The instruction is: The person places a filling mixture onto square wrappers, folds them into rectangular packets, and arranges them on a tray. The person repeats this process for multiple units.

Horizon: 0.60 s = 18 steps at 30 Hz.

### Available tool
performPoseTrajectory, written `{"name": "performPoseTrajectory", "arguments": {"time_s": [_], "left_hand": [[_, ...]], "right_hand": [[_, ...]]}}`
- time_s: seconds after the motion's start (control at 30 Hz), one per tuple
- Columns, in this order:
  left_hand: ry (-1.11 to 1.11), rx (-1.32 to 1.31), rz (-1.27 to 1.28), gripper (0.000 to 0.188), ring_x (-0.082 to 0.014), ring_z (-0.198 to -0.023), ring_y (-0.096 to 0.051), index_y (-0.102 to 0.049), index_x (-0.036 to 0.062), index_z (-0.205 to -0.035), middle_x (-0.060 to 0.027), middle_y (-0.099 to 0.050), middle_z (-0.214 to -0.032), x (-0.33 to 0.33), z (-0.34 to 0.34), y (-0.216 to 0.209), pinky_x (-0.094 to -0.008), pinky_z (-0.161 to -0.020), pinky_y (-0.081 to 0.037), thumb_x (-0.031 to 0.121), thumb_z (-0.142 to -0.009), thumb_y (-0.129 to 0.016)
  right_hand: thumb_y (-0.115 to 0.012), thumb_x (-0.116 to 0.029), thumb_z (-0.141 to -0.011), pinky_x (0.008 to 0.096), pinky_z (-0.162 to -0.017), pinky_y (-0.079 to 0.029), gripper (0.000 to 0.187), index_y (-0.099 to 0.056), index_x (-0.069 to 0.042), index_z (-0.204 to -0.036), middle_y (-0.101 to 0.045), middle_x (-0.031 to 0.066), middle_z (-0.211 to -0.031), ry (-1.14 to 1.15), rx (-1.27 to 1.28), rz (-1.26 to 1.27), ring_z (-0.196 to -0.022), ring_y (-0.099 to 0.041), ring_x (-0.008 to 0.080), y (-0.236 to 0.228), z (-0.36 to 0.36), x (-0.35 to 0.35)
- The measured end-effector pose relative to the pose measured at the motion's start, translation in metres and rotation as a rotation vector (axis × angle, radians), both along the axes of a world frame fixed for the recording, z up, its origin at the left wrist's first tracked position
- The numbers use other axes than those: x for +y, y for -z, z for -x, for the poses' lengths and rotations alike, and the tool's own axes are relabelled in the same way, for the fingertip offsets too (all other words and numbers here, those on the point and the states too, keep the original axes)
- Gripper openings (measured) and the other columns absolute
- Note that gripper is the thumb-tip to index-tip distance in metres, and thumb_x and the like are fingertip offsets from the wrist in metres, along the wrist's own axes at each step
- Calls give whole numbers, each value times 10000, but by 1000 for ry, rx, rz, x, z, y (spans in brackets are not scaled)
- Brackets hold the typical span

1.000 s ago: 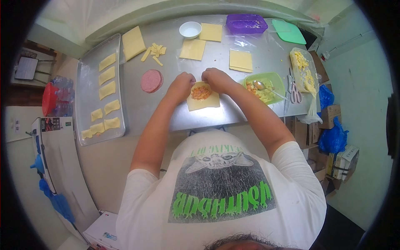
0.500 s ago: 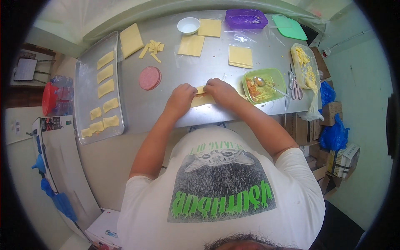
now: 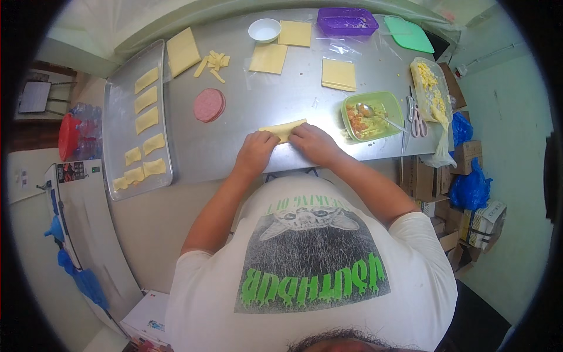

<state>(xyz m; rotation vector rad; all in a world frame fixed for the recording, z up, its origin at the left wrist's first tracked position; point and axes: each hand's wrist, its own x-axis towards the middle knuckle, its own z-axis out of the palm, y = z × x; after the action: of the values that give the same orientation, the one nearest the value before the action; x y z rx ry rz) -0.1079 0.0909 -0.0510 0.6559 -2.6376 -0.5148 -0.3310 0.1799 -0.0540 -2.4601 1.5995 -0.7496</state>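
A folded piece of pale yellow pastry dough (image 3: 284, 127) lies on the metal table near its front edge. My left hand (image 3: 256, 154) grips its near left side with curled fingers. Beside it, the fingers of my right hand (image 3: 314, 145) press on the near right part of the same dough. Just right of my right hand sits a green container (image 3: 375, 138) with an orange and pale green chopped filling, and a metal spoon (image 3: 365, 110) rests in it. Beyond my left hand is a stack of round pink meat slices (image 3: 209, 105).
A metal tray (image 3: 166, 146) with several folded pastries stands at the left. Farther back are dough sheets (image 3: 338, 74), dough strips (image 3: 217, 61), a white bowl (image 3: 264, 31) and a purple container (image 3: 347, 22). Scissors (image 3: 417, 124) and a bag of yellow pieces (image 3: 433, 97) lie right.
The dough has been folded over, and the filling visible in it earlier is now hidden. My hands have come slightly toward me, onto the near edge of the dough.
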Motion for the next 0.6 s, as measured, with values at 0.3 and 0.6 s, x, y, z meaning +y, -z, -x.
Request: {"name": "performPoseTrajectory", "arguments": {"time_s": [0.3, 0.6], "left_hand": [[-22, -3, 59, 234, -295, -1008, -632, -707, 68, -1081, -89, -663, -1043, 12, -4, 2, -422, -911, -482, 92, -860, -634], [-69, -137, 233, 413, -257, -1110, -611, -646, 6, -1266, -109, -644, -1137, 44, -7, 0, -462, -1048, -430, 196, -900, -668]], "right_hand": [[-589, -95, -836, 407, -855, -527, 105, -625, -47, -921, -606, 103, -991, 12, 4, 20, -948, -623, 292, 6, -4, 6], [-658, -113, -842, 435, -993, -505, 428, -619, 50, -1235, -591, 184, -1183, 91, 76, 10, -1116, -585, 364, 5, -18, 33]]}}
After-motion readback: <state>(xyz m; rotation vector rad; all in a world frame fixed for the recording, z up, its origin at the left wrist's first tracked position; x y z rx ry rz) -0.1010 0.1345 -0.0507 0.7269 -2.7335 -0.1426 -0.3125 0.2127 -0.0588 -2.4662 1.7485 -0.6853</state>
